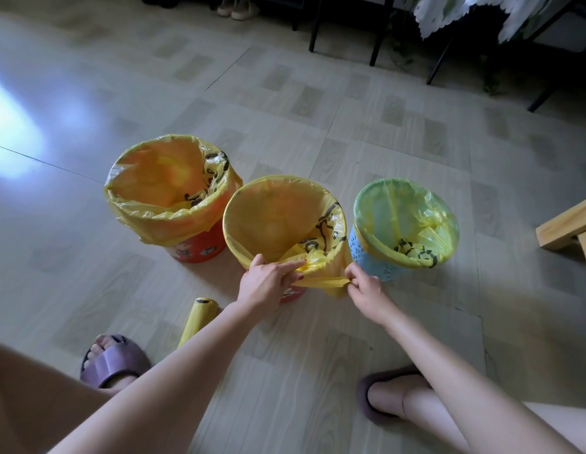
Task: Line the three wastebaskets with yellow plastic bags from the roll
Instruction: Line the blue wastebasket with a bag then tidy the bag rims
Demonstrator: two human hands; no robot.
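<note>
So, all three lined | both hands [268,280] [363,286] pinch middle wastebasket's [294,294] bag slack [321,283] at 6 o'clock, fingers closed on it, probably to snug it | roll [199,317] on floor.

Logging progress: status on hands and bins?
Left hand, right hand pinching middle bin's bag slack. All three bins lined. Nothing blocking.

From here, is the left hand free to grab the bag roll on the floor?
Probably not right away: the left hand is pinching the middle bin's bag. The roll lies just below that forearm with nothing over it, so once the hand lets go the way looks open.
</note>
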